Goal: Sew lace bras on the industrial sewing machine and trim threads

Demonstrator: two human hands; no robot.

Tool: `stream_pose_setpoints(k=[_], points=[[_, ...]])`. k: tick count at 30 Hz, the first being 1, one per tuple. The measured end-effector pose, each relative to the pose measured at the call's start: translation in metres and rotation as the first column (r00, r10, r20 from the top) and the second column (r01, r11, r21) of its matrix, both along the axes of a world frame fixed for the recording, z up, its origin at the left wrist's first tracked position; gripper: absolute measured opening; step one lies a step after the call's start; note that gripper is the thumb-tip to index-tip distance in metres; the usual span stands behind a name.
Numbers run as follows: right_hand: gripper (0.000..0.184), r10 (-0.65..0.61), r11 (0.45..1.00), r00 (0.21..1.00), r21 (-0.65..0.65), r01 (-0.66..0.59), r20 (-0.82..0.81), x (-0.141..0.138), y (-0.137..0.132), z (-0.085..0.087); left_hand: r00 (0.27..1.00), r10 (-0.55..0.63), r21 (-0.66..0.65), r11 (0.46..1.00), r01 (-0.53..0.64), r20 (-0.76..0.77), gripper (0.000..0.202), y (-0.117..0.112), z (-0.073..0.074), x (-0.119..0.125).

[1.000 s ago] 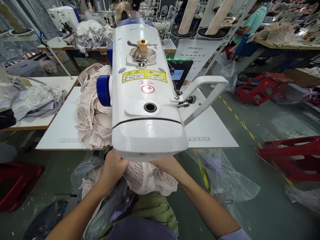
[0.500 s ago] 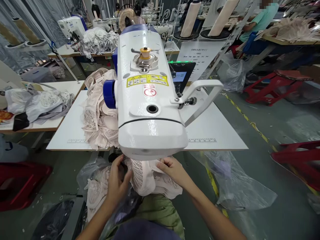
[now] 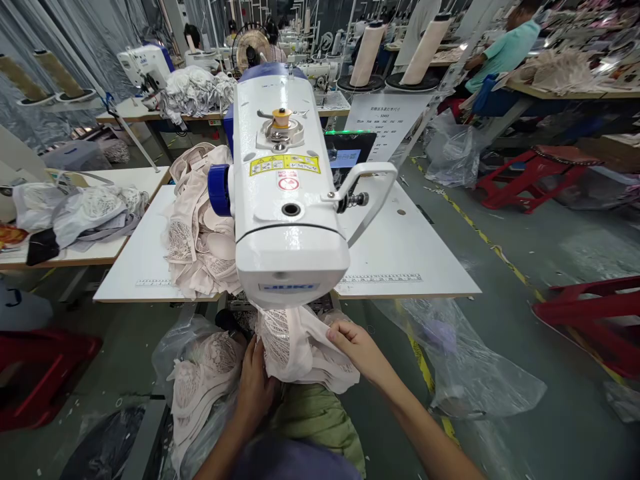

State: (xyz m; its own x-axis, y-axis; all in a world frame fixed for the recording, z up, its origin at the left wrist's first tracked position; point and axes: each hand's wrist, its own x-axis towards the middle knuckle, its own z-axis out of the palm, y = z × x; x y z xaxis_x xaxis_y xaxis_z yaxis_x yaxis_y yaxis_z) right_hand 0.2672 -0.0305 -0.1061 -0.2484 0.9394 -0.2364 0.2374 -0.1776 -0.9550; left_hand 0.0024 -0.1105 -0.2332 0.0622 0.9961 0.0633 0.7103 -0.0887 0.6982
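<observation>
A pale beige lace bra (image 3: 295,350) hangs below the head of a white sewing machine (image 3: 293,220), at the front edge of its table. My right hand (image 3: 357,347) pinches the bra's right part between thumb and fingers. At the bra's left edge, my left hand (image 3: 256,390) has its fingers curled against the fabric, partly hidden behind it. The machine head covers the needle area and the bra's upper end. Left of my left hand, more beige lace bras (image 3: 203,387) hang in a heap beside clear plastic.
A pile of beige bras (image 3: 200,233) lies on the white table (image 3: 135,267) left of the machine. Thread cones (image 3: 367,57) and a small screen (image 3: 347,157) stand behind. Red stools (image 3: 540,173) and a plastic bag (image 3: 465,360) are on the floor to the right.
My left hand has moved right and down, turning in against the bra's edge. My right hand has shifted slightly right and down, still pinching the fabric. The view has tilted a little.
</observation>
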Motion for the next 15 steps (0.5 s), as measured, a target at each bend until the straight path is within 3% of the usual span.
stream_pose_setpoints(k=[2, 4, 8, 10, 12, 15], points=[[0.054, 0.01, 1.0, 1.0, 0.009, -0.01, 0.003, 0.001, -0.002, 0.002, 1.0, -0.024, -0.033, 0.999, 0.024, -0.008, 0.079, 0.002, -0.006, -0.017], [0.053, 0.015, 1.0, 0.999, 0.026, -0.016, 0.03, 0.003, -0.003, 0.004, 0.999, -0.027, -0.036, 0.999, 0.026, -0.019, 0.077, 0.007, -0.002, -0.04], [0.051, 0.014, 0.997, 0.992, 0.07, -0.023, 0.127, 0.022, -0.006, 0.01, 0.99, 0.027, 0.122, 0.992, -0.01, -0.141, 0.073, 0.022, 0.035, -0.068], [0.048, -0.026, 0.996, 0.972, 0.092, 0.005, 0.234, 0.046, -0.011, 0.01, 0.971, 0.057, 0.22, 0.976, -0.005, -0.23, 0.071, 0.028, 0.056, -0.06], [0.046, -0.105, 0.992, 0.902, 0.112, 0.064, 0.418, 0.079, -0.017, 0.005, 0.959, 0.032, 0.256, 0.966, 0.043, -0.283, 0.066, 0.031, 0.068, -0.036], [0.045, -0.115, 0.993, 0.676, 0.066, 0.097, 0.728, 0.128, -0.027, -0.011, 0.936, -0.186, 0.155, 0.958, 0.24, -0.298, 0.064, 0.03, 0.067, 0.009]])
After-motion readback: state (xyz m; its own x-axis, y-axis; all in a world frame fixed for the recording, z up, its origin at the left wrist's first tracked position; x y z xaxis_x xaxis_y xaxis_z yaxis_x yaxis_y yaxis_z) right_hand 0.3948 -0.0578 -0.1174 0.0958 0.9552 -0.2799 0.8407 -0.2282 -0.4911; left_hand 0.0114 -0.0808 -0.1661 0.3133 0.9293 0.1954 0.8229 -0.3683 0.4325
